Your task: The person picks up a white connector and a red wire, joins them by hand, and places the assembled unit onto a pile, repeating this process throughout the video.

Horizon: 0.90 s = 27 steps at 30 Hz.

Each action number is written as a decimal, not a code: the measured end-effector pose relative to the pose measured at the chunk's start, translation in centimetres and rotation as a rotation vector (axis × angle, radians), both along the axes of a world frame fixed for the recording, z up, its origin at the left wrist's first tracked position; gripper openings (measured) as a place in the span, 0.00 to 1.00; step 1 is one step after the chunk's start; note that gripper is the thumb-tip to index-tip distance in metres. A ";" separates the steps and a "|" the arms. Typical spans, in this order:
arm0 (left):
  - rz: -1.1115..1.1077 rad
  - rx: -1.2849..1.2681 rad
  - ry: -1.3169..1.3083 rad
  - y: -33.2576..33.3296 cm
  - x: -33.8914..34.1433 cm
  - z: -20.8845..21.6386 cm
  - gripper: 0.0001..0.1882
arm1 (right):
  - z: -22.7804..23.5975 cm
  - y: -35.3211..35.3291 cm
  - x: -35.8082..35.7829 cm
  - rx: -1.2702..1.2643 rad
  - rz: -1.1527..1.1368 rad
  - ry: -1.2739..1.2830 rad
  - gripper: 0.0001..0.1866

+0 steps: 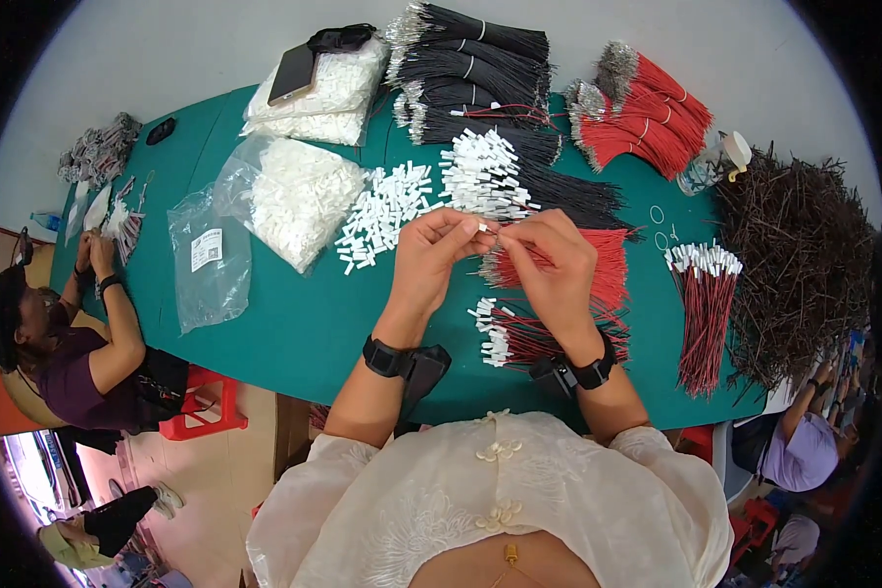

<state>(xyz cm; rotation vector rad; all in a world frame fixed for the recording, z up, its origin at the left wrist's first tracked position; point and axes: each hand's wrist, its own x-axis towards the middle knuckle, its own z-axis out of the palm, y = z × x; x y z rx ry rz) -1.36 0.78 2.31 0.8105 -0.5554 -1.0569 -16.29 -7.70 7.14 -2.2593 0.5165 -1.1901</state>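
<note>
My left hand pinches a small white plastic connector housing between thumb and fingertips. Close against it, my right hand is closed in a pinch on what looks like a thin wire end, mostly hidden by the fingers. Beneath the right hand lie red wires with loose ends. Nearer to me are red-and-black wires with white connectors fitted on their ends. Just beyond my hands sits a cluster of white-tipped black wires, beside a loose pile of white housings.
Bags of white housings and an empty clear bag lie left. Black wire bundles and red bundles stand at the back. Right are finished wires, a jar and a dark wire heap. A co-worker sits left.
</note>
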 end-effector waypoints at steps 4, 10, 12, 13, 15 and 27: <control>-0.001 0.001 0.002 0.0 -0.1 0.2 0.08 | -0.2 -0.2 0.2 0.085 0.026 -0.027 0.06; 0.003 0.014 -0.006 -0.1 -0.2 -0.1 0.08 | 0.0 -0.2 0.0 0.085 0.025 0.007 0.06; 0.000 0.012 0.005 -0.1 -0.2 -0.2 0.08 | -0.1 -0.4 0.0 0.105 0.001 0.028 0.06; 0.000 0.012 0.011 -0.1 -0.2 -0.2 0.08 | 0.0 -0.3 0.1 0.104 0.001 0.028 0.06; 0.002 0.008 0.011 -0.2 -0.1 -0.2 0.08 | 0.2 0.0 0.2 0.075 0.019 0.008 0.06; 0.000 0.014 -0.012 -0.3 -0.2 -0.3 0.08 | -0.1 -0.1 0.3 0.029 0.008 -0.006 0.05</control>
